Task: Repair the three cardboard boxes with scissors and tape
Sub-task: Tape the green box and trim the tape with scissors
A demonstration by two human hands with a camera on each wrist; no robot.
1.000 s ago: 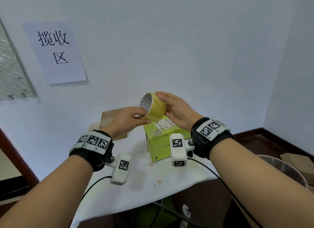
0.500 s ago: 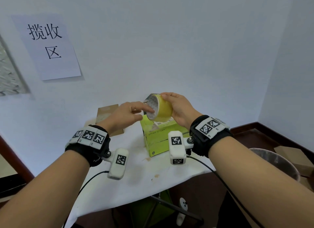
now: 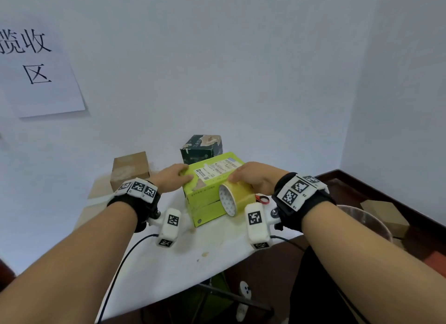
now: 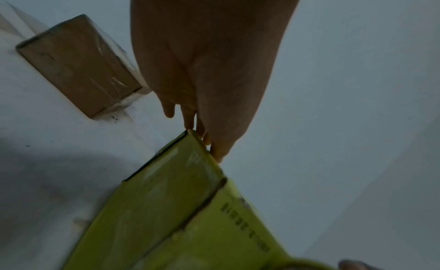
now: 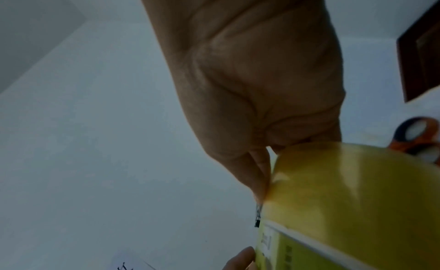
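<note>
A lime-green box (image 3: 205,196) with a shipping label stands mid-table. My left hand (image 3: 172,179) lies on the left end of its top, fingers straight along the edge (image 4: 202,138). My right hand (image 3: 253,179) rests on the right part of the top and grips a yellow roll of tape (image 3: 233,199), which hangs against the box's front face. In the right wrist view the roll (image 5: 357,189) sits under the palm against the green box (image 5: 309,255). Red-handled scissors (image 3: 262,199) lie on the table just right of the roll. No pulled-out strip of tape shows.
A brown taped box (image 3: 130,170) stands at the back left and a dark printed box (image 3: 201,147) behind the green one, both on the white table (image 3: 169,263). A metal bin (image 3: 364,218) and cardboard boxes (image 3: 386,215) stand on the floor at right. The wall is close behind.
Both hands came down from mid-air onto the green box. My left hand left the roll and now lies on the box top; my right hand brought the roll down to the box's front.
</note>
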